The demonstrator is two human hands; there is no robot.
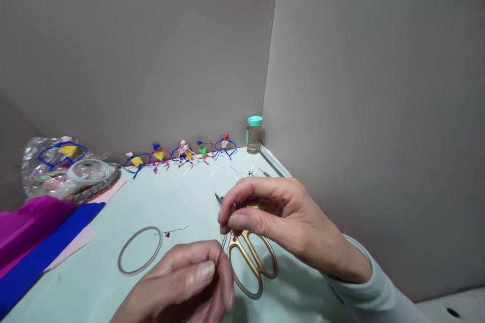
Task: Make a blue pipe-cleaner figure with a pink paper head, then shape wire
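A thin dark wire [223, 245], apparently doubled, runs between my two hands above the table. My left hand [185, 277] pinches its lower end between thumb and fingers. Higher up and to the right, my right hand [282, 217] has thumb and forefinger closed on the upper end. Gold-handled scissors [238, 272] lie on the table beneath my hands, partly covered by the right one, their dark tip pointing away. To the left of them rest a grey ring [119, 258] and a short wire with a small red piece [167, 234].
Several small wire-and-paper figures [159, 155] line the back wall. A bottle with a turquoise lid [254, 121] stands in the corner. At the left are blue paper [53, 247], magenta paper [30, 217], a plastic bag [32, 161] and a white tape roll [71, 174]. Grey partitions [364, 111] enclose the table.
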